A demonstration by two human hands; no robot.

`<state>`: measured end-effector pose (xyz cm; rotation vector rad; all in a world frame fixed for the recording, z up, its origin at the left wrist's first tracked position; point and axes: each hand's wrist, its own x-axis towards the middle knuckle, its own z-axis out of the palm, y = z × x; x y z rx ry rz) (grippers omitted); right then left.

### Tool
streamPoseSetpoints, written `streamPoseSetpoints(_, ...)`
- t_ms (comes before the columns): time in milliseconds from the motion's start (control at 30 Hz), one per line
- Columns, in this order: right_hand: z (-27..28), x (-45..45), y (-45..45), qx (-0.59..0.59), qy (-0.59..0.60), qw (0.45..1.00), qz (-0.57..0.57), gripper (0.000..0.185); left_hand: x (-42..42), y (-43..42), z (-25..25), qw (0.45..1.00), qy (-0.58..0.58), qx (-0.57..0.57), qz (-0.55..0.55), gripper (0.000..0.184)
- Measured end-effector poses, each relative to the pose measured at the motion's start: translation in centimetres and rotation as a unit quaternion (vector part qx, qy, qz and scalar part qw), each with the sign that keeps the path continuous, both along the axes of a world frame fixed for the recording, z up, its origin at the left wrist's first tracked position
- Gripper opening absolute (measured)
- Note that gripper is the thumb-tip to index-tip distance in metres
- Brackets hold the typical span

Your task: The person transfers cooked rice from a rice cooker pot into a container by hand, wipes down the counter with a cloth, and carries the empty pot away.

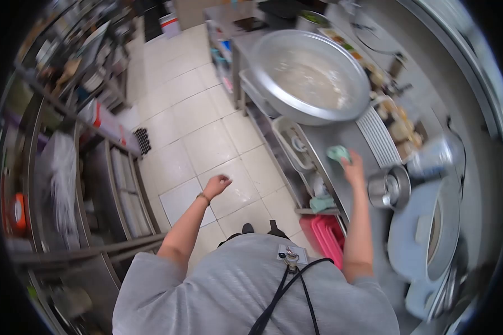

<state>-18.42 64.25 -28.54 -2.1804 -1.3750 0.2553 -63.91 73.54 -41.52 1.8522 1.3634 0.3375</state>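
In the head view my right hand (352,167) grips a crumpled pale green cloth (337,152) over the steel counter (341,187). Just beyond it stands a large, wide metal basin (268,89) filled with cloudy, whitish liquid. To the right of that hand sit some nested metal pots (387,187) and a white ribbed rack (378,137). My left hand (217,186) hangs above the tiled floor with its fingers curled in, away from any object. Nothing shows in it.
Pink bins (323,234) and another greenish cloth (321,203) are under the counter's front edge. A large light-grey plastic tub (411,240) lies at the right. Metal shelving (103,184) lines the left side, with a tiled aisle (179,120) between.
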Motion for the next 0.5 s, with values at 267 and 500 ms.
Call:
streamPoseSetpoints(267, 7.4, 8.1, 10.5, 0.165, 0.243, 0.948, -0.125, 0.062, 10.6, 14.9, 11.5, 0.969, -0.221, 0.055, 0.097, 0.054)
streamPoseSetpoints(500, 4.3, 16.7, 20.2, 0.058, 0.053, 0.99, -0.114, 0.065, 19.4, 28.3, 14.7, 0.948, -0.211, 0.115, 0.21, 0.073)
